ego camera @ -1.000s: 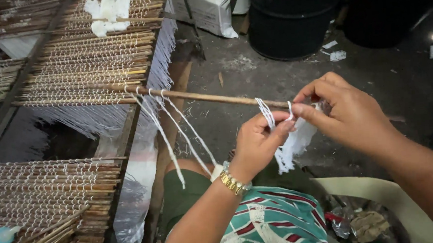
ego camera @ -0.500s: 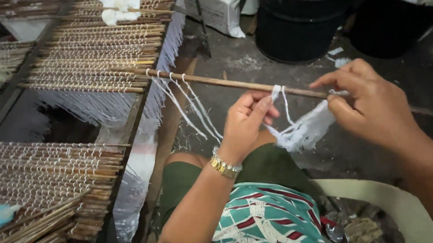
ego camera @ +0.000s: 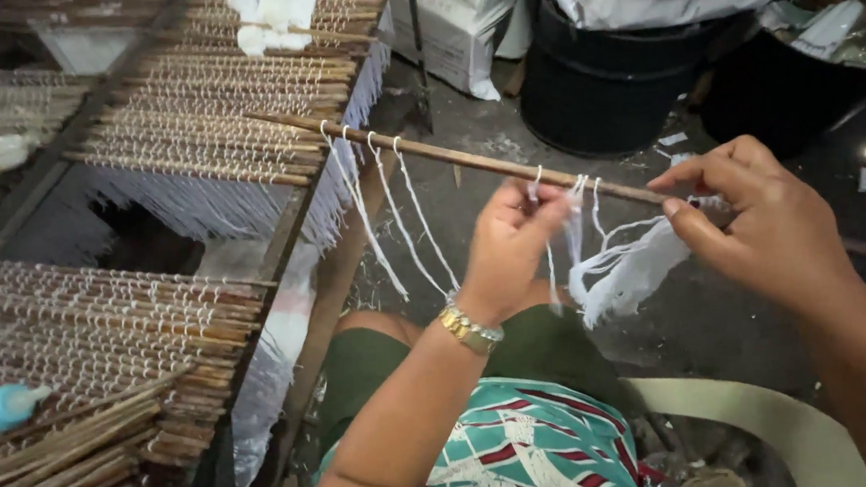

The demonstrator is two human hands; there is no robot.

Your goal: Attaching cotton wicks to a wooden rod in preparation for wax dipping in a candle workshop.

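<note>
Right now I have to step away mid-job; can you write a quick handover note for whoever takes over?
Left hand: pinching a white string at the stick.
Right hand: pinching the stick's near end, with a bunch of loose strings hanging below it.
Stick: far end rests on the rack, near end held over the lap.
Done: four strings hang tied near the rack end; a few more sit at the left hand.
Left: the loose bunch is not yet tied on, and bare stick shows between the two groups.

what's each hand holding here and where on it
The left hand pinches a white string where it loops over the thin wooden stick. The right hand grips the stick's near end, with a bundle of loose strings.
</note>
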